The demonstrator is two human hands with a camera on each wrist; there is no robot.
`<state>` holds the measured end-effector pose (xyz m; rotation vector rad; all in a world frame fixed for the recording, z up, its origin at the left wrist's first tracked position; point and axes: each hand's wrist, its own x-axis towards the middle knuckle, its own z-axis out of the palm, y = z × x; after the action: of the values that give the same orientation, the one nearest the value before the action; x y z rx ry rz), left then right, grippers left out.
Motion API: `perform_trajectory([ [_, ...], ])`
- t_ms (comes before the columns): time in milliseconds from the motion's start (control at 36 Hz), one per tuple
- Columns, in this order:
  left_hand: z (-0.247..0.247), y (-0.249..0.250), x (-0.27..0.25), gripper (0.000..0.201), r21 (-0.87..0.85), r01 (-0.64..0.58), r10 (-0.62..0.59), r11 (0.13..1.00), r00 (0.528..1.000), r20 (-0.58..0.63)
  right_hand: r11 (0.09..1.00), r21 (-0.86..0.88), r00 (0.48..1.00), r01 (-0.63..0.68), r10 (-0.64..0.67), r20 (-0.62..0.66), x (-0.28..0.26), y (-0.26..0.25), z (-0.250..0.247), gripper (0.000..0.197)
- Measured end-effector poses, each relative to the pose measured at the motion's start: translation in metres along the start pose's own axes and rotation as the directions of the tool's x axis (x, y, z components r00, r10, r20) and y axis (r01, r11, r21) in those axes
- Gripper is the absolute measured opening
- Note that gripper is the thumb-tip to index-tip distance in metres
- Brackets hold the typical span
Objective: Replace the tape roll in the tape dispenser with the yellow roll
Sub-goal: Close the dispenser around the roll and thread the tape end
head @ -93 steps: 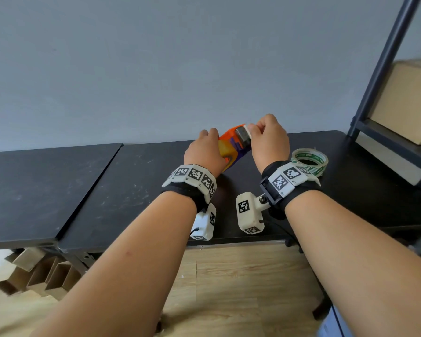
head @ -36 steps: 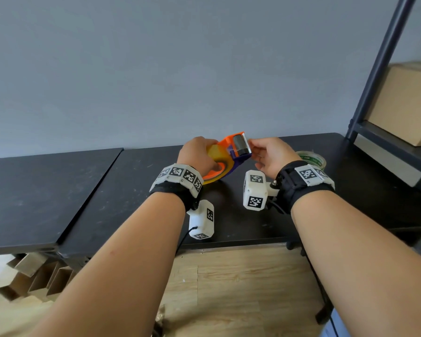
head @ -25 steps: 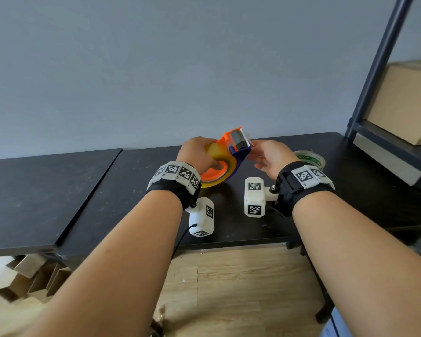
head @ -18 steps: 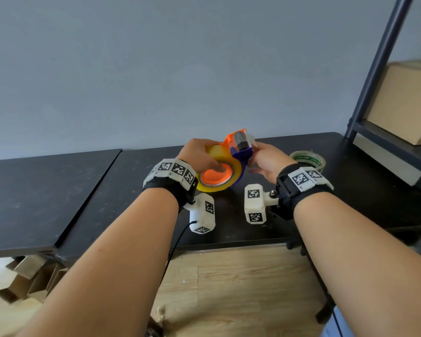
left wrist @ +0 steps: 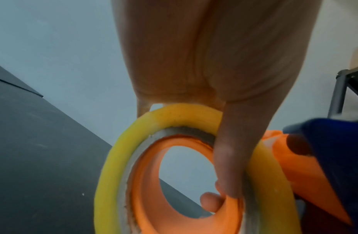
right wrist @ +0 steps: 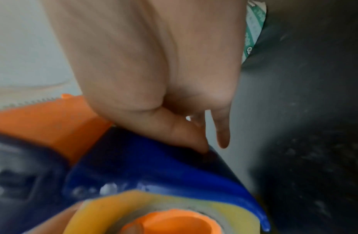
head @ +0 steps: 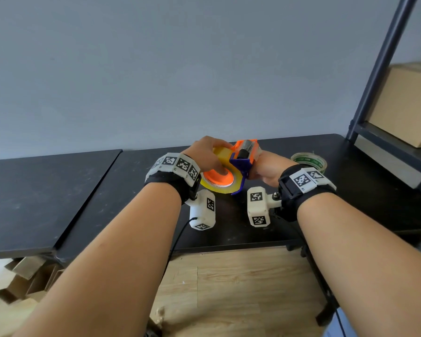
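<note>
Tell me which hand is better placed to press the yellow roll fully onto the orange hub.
Left. The left hand already grips the yellow roll, thumb on the orange hub. The right hand steadies the dispenser.

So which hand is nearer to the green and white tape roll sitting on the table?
The right hand. It grips the dispenser just left of the green and white tape roll, without touching it. The left hand is farther away, holding the yellow roll.

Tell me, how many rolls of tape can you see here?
2. The yellow roll sits on the tape dispenser, held in both hands. The green-printed roll lies on the black table, beyond the right wrist. Others may be hidden.
</note>
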<state>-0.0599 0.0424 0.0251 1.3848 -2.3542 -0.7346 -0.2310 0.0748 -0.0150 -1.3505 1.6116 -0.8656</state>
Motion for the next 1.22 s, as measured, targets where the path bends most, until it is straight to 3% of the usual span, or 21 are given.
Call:
perform_trajectory([
  [111, 0.005, -0.002, -0.001, 0.082, -0.035, -0.006, 0.005, 0.999, 1.0, -0.019, 0.996, 0.08, 0.999, -0.044, 0.043, 0.013, -0.004, -0.002, 0.005, 0.044],
  [250, 0.006, -0.006, -0.003, 0.079, 0.032, 0.005, 0.001, 0.999, 0.985, -0.174, 0.971, 0.228, 0.997, -0.069, 0.071, -0.002, -0.005, 0.001, 0.01, 0.042],
  [444, 0.004, 0.004, -0.009, 0.065, -0.182, -0.09, 0.033, 0.979, 0.955, -0.294, 0.902, 0.425, 0.994, -0.083, 0.106, -0.032, -0.011, -0.006, 0.011, 0.036],
  [528, 0.003, 0.01, -0.012, 0.06, -0.214, -0.136, 0.056, 0.967, 0.938, -0.342, 0.911, 0.402, 0.992, -0.09, 0.117, -0.043, -0.014, -0.011, 0.01, 0.042],
  [778, 0.002, 0.018, -0.015, 0.04, -0.075, -0.184, 0.126, 0.98, 0.867, -0.483, 0.947, 0.298, 0.986, -0.124, 0.15, -0.067, -0.019, -0.016, 0.008, 0.042],
  [917, 0.001, 0.021, -0.015, 0.038, -0.09, -0.19, 0.113, 0.978, 0.836, -0.537, 0.939, 0.327, 0.989, -0.104, 0.132, -0.065, -0.025, -0.02, 0.009, 0.031],
  [1055, -0.003, 0.022, -0.014, 0.029, -0.198, -0.198, 0.06, 0.96, 0.836, -0.546, 0.933, 0.347, 0.99, -0.095, 0.124, -0.061, -0.021, -0.02, 0.011, 0.039],
  [1222, -0.006, 0.023, -0.009, 0.019, -0.181, -0.157, 0.024, 0.971, 0.815, -0.579, 0.931, 0.356, 0.991, -0.084, 0.116, -0.068, -0.018, -0.021, 0.013, 0.023],
])
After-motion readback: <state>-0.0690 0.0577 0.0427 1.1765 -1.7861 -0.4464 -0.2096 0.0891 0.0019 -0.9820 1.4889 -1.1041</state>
